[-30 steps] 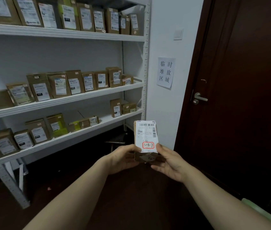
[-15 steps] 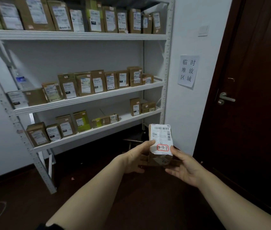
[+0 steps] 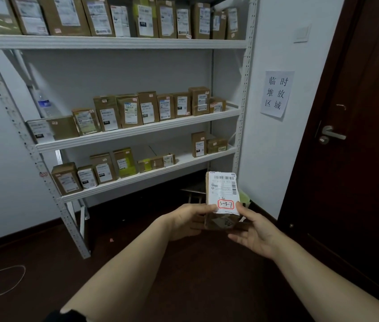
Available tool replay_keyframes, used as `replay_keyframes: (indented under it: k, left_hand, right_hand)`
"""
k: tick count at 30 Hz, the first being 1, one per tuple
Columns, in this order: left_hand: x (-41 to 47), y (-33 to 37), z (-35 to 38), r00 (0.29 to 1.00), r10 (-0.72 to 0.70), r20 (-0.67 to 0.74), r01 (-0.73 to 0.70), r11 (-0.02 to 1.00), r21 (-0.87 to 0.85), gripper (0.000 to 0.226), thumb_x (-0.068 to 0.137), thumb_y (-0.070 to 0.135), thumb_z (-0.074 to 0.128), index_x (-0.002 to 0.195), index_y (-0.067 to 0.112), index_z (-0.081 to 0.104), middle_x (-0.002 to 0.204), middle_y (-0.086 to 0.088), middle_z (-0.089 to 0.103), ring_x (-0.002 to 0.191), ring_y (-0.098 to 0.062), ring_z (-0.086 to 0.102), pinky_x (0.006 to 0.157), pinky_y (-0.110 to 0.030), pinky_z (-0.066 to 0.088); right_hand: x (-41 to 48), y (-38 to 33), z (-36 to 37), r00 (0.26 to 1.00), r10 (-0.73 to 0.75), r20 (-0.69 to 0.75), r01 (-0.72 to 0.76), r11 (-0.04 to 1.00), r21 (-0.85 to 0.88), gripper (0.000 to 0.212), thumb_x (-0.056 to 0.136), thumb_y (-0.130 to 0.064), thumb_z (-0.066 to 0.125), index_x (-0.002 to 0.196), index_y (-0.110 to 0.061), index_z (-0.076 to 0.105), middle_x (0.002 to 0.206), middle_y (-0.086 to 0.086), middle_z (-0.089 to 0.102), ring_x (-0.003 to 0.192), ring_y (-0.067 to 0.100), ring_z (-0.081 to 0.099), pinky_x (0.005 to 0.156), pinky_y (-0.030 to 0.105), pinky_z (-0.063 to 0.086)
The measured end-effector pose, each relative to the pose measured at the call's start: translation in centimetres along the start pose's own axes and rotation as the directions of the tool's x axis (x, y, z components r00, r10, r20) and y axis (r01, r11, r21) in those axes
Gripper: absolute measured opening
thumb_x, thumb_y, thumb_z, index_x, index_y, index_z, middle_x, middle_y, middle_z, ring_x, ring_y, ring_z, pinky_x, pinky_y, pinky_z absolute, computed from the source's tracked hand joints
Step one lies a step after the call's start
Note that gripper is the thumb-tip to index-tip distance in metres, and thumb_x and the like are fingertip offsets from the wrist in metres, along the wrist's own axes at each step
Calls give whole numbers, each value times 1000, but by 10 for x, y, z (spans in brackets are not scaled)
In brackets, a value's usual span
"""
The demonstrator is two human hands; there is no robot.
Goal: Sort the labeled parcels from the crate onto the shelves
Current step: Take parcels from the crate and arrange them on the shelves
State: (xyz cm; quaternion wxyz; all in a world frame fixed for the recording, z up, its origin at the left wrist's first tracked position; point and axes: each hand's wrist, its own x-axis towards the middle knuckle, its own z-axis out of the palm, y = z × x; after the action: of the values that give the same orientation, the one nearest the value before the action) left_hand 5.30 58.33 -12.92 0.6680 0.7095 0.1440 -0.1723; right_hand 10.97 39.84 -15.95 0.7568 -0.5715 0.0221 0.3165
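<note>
Step in hand: reading the destination. A small parcel (image 3: 222,196) is held upright at centre-right of the frame, below and in front of the shelving, touching no shelf. The left hand (image 3: 188,220) grips its left edge and the right hand (image 3: 254,231) its lower right corner, thumbs pinching the front face. The crate is not in view.

The white label (image 3: 223,185) carries a barcode and a red-boxed handwritten code (image 3: 225,204), apparently "3-3-7".

Next move, as judged: match the code to a shelf position, carry the parcel over and stand it label-out. The lower shelf (image 3: 184,159) shows a gap in its row; whether that is the slot cannot be told.

Materials: the parcel is a plain brown cardboard box, rectangular, with a matte paper label. Shelf boards are smooth and white, on perforated metal uprights (image 3: 244,89).
</note>
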Motion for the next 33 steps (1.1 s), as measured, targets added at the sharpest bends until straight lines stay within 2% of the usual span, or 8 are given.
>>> replay_keyframes:
  k: [5,9,17,23,26,29,33]
  left_hand:
    - [1,-3,-9,1000,2,-12,-2,1000,-6,72,60,51,73,120,16,58,120,-9,62,112,-22,59,110,-40,33]
    - [4,-6,-14,1000,-8,-27,7,999,-36,72,60,46,73,122,14,56,120,-10,61,110,-22,59,107,-38,35]
    - [16,-12,-15,999,-19,-41,15,996,-85,63,56,34,68,115,14,59,115,-11,62,108,-24,59,104,-37,38]
    - [21,-11,-11,999,-33,-27,30,995,-93,57,55,28,65,110,14,62,114,-11,63,106,-24,58,97,-34,43]
    - [22,-10,-3,999,-43,-4,42,992,-116,51,56,23,65,106,12,64,108,-11,64,100,-23,60,92,-33,47]
    - [24,-12,4,999,-45,0,45,988,-145,47,57,21,66,103,12,65,104,-11,63,95,-21,60,87,-32,50]
    - [24,-16,6,999,-52,4,52,989,-136,34,69,17,65,103,12,65,108,-12,62,98,-23,58,89,-32,49]
  right_hand:
    - [5,2,6,1000,11,11,-11,1000,11,41,73,-38,69,110,-19,65,111,14,68,106,33,62,94,43,47]
    - [6,1,11,1000,13,16,-13,1000,10,28,84,-34,65,109,-20,64,108,13,69,104,31,63,91,42,48]
    - [7,1,11,1000,12,26,-12,1000,-8,29,85,-32,66,112,-25,63,111,7,68,107,27,61,86,38,49]
    - [8,4,2,999,32,23,-32,999,-7,41,72,-28,71,111,-18,64,110,7,67,110,27,59,98,45,45]
    - [11,4,0,1000,19,-20,-19,1000,19,27,80,-34,67,104,-22,64,111,7,66,111,27,57,103,51,39]
    - [15,6,-1,998,6,-58,-3,999,49,35,82,-46,65,107,-21,65,111,9,68,110,28,58,104,51,40]
    - [15,12,-6,1000,14,-22,-13,998,69,36,83,-46,61,109,-21,65,112,8,68,112,28,58,106,53,37]
